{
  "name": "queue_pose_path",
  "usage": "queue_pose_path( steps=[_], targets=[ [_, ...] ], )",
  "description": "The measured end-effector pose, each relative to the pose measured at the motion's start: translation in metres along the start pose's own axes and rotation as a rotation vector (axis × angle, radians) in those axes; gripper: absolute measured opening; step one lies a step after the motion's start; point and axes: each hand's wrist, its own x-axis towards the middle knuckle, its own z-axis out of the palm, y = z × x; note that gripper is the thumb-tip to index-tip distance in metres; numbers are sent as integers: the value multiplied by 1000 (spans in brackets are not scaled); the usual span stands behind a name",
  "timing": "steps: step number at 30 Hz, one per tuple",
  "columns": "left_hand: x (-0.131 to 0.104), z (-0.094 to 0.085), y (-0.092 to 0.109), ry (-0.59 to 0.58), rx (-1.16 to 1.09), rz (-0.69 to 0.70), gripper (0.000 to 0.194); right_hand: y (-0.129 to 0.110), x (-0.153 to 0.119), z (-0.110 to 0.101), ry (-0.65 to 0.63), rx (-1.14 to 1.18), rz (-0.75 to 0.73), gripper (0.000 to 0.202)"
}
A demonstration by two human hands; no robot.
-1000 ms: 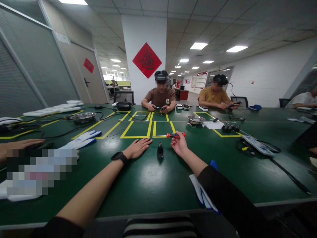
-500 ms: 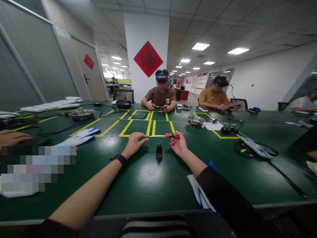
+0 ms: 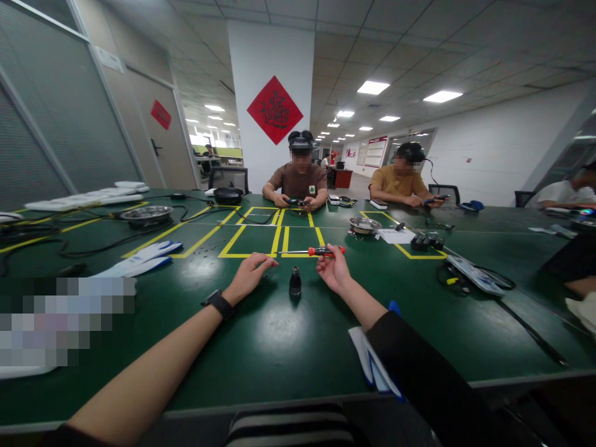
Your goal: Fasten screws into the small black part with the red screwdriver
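Note:
A screwdriver (image 3: pixel 321 251) with a red and black handle lies level in my right hand (image 3: pixel 334 268), its thin shaft pointing left. My left hand (image 3: pixel 251 273) is just left of the shaft's tip, a small gap away, with fingers loosely extended and nothing between them. On the green table (image 3: pixel 261 372), between and slightly below the hands, a small black cylindrical part (image 3: pixel 295 282) with a narrower metal top stands upright. A black band is on my left wrist.
White-blue gloves (image 3: pixel 139 259) lie left, another glove (image 3: pixel 372 363) beside my right forearm. Metal bowls (image 3: pixel 148 215) (image 3: pixel 364 225), cables and black parts (image 3: pixel 427 241) sit farther back. Two people are seated opposite; others are at the table's sides.
My left hand has let go of the screwdriver's tip and moved slightly left and down. The screwdriver stays in my right hand. The whole view has shifted a little.

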Motion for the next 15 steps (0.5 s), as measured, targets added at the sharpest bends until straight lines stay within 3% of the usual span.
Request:
queue_pose_path(
  steps=[3, 6, 9, 12, 15],
  targets=[
    [-2, 2, 8, 61, -7, -40, 39, -10, -6, 2, -72, -334, -183, 24],
    [-5, 9, 22, 128, -27, 1, 38, -17, -15, 3, -213, -1156, -448, 26],
    [-9, 15, 40, 184, -22, 69, 35, -17, -23, 2, -332, -1767, -514, 34],
    [-13, 19, 52, 177, 15, 132, 34, -12, -25, 2, -403, -2018, -512, 31],
    [-16, 20, 58, 106, 38, 201, 31, -8, -23, 0, -344, -2117, -497, 25]
  ],
)
